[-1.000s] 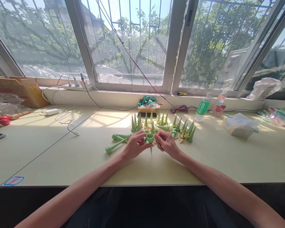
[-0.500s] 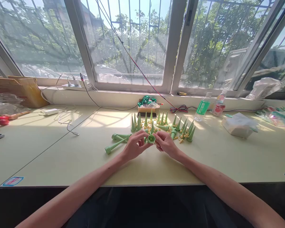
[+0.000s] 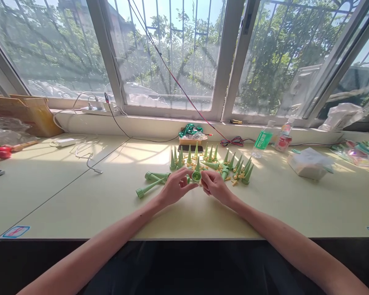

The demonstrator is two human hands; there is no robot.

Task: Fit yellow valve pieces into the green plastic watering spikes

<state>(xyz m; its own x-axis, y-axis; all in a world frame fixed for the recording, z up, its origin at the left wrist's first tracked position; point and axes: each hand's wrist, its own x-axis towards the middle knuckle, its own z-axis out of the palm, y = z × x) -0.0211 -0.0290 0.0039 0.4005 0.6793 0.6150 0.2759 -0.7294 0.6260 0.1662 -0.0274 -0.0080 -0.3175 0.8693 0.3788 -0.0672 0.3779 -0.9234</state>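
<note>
A green plastic watering spike (image 3: 196,176) is between my hands, its round open end turned up toward me. My left hand (image 3: 177,185) grips it from the left, thumb below and fingers above. My right hand (image 3: 215,185) is closed against the cup's right rim, its fingertips partly hidden. Just beyond stand several upright green spikes (image 3: 247,174) with small yellow valves (image 3: 235,182) scattered around them. Left of my left hand lie a few loose green spikes (image 3: 146,189) with ribbed caps.
A black phone (image 3: 191,148) lies behind the spikes, before a small box with green cords (image 3: 190,131). To the right are a green-labelled bottle (image 3: 263,140), a pink can (image 3: 283,142) and a tissue pack (image 3: 310,164). A white cable (image 3: 90,166) lies left.
The spike in my hands has tipped so its open end faces me and its point no longer shows below. Both hands stay in nearly the same place.
</note>
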